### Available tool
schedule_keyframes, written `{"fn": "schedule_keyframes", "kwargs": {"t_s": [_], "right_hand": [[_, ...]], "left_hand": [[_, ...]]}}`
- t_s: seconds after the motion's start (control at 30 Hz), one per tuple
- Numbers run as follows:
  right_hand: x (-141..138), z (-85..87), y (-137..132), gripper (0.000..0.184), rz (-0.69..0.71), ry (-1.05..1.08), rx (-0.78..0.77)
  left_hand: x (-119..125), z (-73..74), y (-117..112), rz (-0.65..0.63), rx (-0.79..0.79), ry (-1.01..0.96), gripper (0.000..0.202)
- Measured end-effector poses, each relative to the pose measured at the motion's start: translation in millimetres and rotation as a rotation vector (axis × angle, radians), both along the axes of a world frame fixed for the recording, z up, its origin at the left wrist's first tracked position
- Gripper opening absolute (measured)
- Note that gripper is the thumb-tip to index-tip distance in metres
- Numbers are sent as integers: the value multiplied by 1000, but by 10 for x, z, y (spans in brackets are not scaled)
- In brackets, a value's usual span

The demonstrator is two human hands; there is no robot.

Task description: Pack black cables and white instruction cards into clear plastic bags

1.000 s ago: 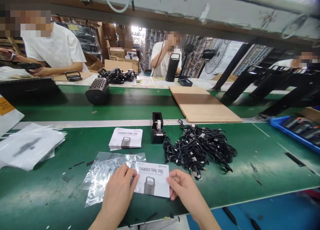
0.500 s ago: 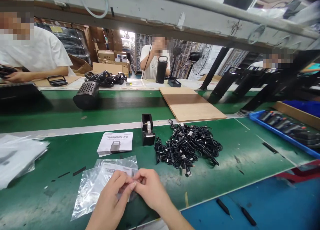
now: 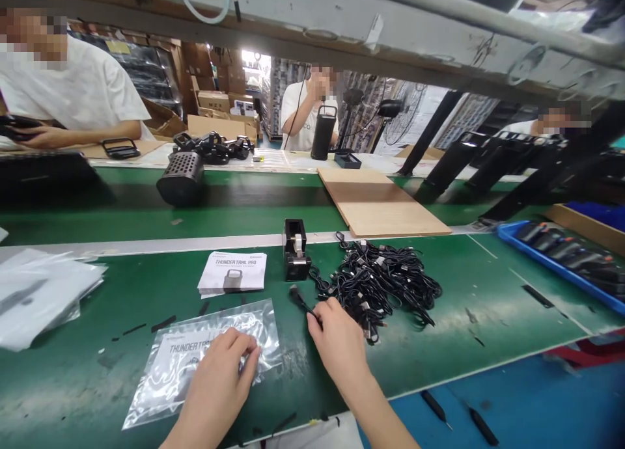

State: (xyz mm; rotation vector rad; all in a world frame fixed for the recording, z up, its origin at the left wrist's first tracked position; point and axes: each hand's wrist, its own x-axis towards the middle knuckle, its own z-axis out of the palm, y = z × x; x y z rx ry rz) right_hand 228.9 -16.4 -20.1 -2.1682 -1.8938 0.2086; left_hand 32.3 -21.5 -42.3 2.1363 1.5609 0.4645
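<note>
A clear plastic bag (image 3: 156, 377) lies on the green bench with a printed leaflet inside it, lettered "THUNDER TRAIL". My left hand (image 3: 222, 364) rests over the bag's right part, fingers curled and thumb near the index finger, pinching the plastic; the exact grip is partly hidden. To the right, my right hand (image 3: 339, 338) is closed round a short black cable (image 3: 299, 298), its plug end sticking out to the left. Just beyond that hand spreads a pile of black cables (image 3: 390, 276) with light connectors.
Behind the bag are a stack of leaflets (image 3: 232, 273) and a black tape dispenser (image 3: 295, 250). Loose plastic bags (image 3: 43, 299) lie left. Farther back are a wooden board (image 3: 385, 208) and a dark perforated speaker (image 3: 180, 179). A blue tray (image 3: 561, 260) stands right; co-workers sit opposite.
My hands were together at the bag's right edge; they have parted. My right hand has moved right and now holds a black cable. The bag lies flatter, its leaflet lettering showing.
</note>
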Motion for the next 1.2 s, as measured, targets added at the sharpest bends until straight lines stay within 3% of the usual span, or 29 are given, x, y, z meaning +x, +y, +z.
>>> {"fn": "schedule_keyframes", "kwargs": {"t_s": [0.1, 0.17, 0.23, 0.43, 0.6, 0.7, 0.8, 0.9, 0.97, 1.1, 1.2], "right_hand": [[-28, -31, -125, 22, 68, 411, -29], [-74, -48, -195, 23, 117, 706, -168], [-123, -64, -242, 22, 163, 809, -284], [-155, -32, -246, 16, 334, 414, -132], [-298, 34, -159, 14, 381, 229, -70], [-459, 64, -104, 14, 367, 210, -44], [-544, 141, -57, 26, 455, 349, -51], [-529, 284, -15, 41, 618, 564, -109], [-509, 406, 19, 39, 706, 663, -164], [-537, 710, 125, 19, 770, 600, -122], [-570, 998, 215, 16, 814, 548, -55]], "left_hand": [[14, 38, -3, 8, -47, -8, 22], [10, 66, -3, 27, -79, -44, 21], [-6, 84, -2, 76, -124, -112, 21], [-90, 94, -12, 144, -172, -424, 23], [-55, 142, -67, 132, -125, -382, 23], [-6, 207, -95, 132, -78, -374, 23], [-5, 298, -86, 141, -15, -430, 23], [-64, 400, -38, 214, 52, -506, 23], [-117, 459, 6, 271, 75, -556, 24], [-221, 517, 93, 305, 88, -661, 28], [-288, 487, 143, 348, 36, -822, 33]]}}
